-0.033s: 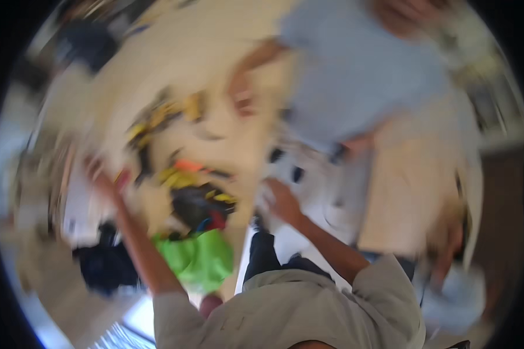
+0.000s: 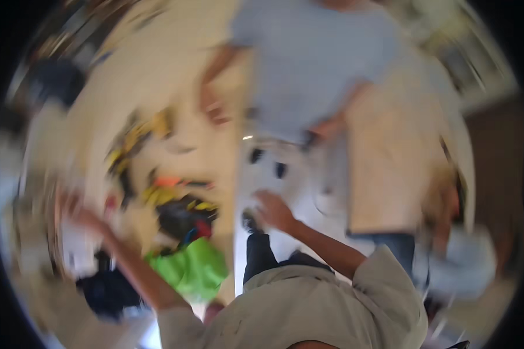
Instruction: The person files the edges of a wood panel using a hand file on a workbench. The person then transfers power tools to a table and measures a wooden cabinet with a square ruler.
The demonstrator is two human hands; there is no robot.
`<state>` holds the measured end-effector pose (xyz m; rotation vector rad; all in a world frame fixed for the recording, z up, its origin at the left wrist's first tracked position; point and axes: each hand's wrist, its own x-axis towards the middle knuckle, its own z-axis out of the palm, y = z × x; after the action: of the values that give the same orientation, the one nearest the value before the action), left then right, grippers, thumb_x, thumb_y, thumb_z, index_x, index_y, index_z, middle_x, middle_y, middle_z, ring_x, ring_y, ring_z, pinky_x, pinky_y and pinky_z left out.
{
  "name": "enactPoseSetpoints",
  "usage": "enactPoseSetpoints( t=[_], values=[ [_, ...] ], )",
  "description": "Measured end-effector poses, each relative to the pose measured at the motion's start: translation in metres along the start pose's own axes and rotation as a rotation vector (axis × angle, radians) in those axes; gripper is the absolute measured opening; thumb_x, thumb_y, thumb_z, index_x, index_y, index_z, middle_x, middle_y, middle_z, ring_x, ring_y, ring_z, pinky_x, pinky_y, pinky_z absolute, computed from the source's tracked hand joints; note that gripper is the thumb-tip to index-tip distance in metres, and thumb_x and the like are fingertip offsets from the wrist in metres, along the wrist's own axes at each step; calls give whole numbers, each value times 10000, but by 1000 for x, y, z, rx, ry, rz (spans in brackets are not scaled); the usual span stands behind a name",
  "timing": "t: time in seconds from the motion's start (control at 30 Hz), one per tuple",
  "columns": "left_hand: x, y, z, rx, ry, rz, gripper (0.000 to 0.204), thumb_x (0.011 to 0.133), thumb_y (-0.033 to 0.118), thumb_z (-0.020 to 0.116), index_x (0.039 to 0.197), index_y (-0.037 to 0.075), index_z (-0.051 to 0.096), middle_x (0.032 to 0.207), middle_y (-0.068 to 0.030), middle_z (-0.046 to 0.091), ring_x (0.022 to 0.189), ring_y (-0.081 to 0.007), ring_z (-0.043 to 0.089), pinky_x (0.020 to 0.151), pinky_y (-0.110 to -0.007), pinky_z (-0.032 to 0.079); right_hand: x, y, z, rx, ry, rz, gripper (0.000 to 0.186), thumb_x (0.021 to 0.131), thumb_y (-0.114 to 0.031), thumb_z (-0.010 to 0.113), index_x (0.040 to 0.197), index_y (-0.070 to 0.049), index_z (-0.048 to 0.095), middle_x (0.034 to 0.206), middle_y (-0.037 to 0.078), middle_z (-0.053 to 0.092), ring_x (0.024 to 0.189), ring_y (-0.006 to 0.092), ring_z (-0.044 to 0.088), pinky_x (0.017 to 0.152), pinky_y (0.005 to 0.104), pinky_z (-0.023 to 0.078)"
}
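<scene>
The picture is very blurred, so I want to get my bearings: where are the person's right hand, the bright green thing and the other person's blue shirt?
right hand point(image 2: 273, 210), head view, back of the hand.
bright green thing point(image 2: 195, 269), head view, its middle.
blue shirt point(image 2: 314, 64), head view, chest.

Home-like room: cream table point(image 2: 174, 75) heaped with clothes point(image 2: 186, 218), blurred clutter around.

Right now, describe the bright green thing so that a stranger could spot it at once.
Start at the long pale table strewn with yellow, orange and black items. Follow the clutter down to its near end, between the person's outstretched left hand and right hand. The bright green item, seemingly cloth or a bag though blurred, lies just below a black bundle; nothing else there is green.
</scene>
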<state>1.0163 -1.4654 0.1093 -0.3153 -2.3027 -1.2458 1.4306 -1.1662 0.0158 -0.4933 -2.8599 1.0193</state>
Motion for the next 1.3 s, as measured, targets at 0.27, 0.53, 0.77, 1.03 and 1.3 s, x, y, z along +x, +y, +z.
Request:
enactPoseSetpoints(
  t=[0.27, 0.53, 0.77, 1.03, 1.3],
  values=[
    [-270, 433, -2, -1288, -298, 760, 544, 972, 315, 555, 1486, 138, 537, 1468, -110, 591, 1339, -323, 527, 1060, -510, 411, -380, 70, 19, 239, -31, 797, 296, 862, -115, 678, 1150, -53, 644, 1118, 217, 704, 1082, 414, 693, 881, 539, 560],
    [-578, 681, -217, -2634, -257, 216, 503, 1059, 401, 379, 1512, 227, 509, 1614, -41, 502, 1499, -313, 396, 1149, -570, 294, -628, -18, 117, 461, 704, 1384, 207, 935, -231, 658, 1050, -60, 681, 1045, 235, 728, 1001, 413, 722, 843, 529, 581],
    [-867, 639, -247, -1889, -1908, 1668, 236, 949, 97, 658, 1168, 14, 686, 1103, -207, 680, 1011, -387, 677, 893, -472, 587, -749, -51, 142, 470, 1405, 1691, 239, 883, -228, 687, 1042, -49, 684, 971, 217, 750, 927, 431, 730, 777, 526, 586],
    [-1021, 520, -224, -370, -2756, 2212, 470, 920, 133, 706, 1374, 33, 636, 1253, -216, 687, 1185, -425, 645, 1035, -452, 508, -848, -67, 221, 775, 1548, 1911, 290, 884, -246, 703, 1091, -47, 743, 955, 197, 766, 953, 391, 739, 830, 469, 583],
    [-1147, 552, -316, -229, -2733, 2278, 442, 943, 144, 729, 1375, 76, 665, 1279, -135, 716, 1071, -258, 701, 901, -387, 559, -1000, -114, 264, 937, 1979, 2135, 255, 886, -252, 727, 965, -10, 742, 876, 188, 761, 836, 309, 750, 754, 430, 578]
  ],
)
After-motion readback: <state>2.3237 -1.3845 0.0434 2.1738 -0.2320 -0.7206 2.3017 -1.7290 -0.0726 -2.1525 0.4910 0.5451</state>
